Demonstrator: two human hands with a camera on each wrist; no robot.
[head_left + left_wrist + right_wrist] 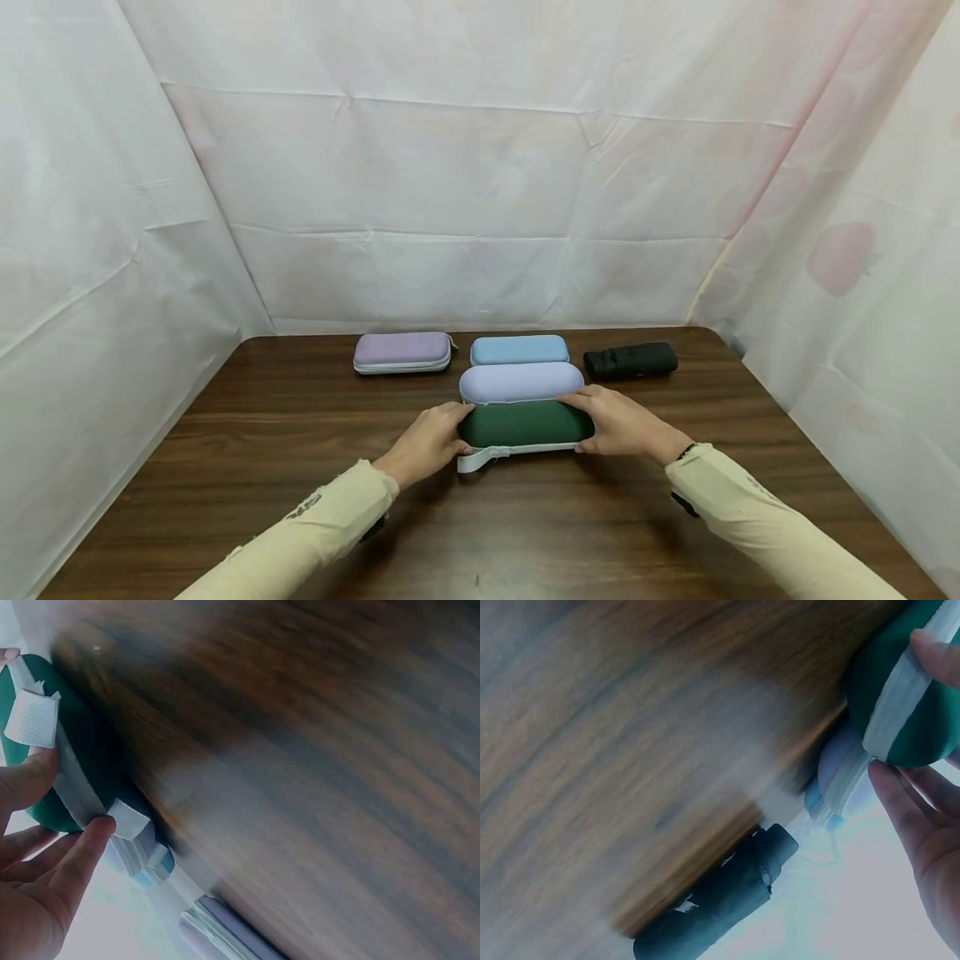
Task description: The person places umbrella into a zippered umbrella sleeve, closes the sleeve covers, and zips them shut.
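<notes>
A dark green zip case [525, 423] with a white zipper band and a white strap [480, 458] lies at the middle of the table. My left hand [429, 442] grips its left end, thumb at the near side and fingers at the far side. At the other end my right hand [626, 423] holds the case between thumb and fingers. Directly behind it sits a lavender rounded case [521, 382], and behind that a light blue case [519, 349]. In the left wrist view, the thumb and fingers lie against the green case [90, 750]; its underside is hidden.
A purple zip case [402, 350] with a white zipper lies at the back left. To the back right lies a black folded umbrella [630, 361]. White patterned sheets [465, 167] enclose the dark wooden table [300, 425] at the back and sides.
</notes>
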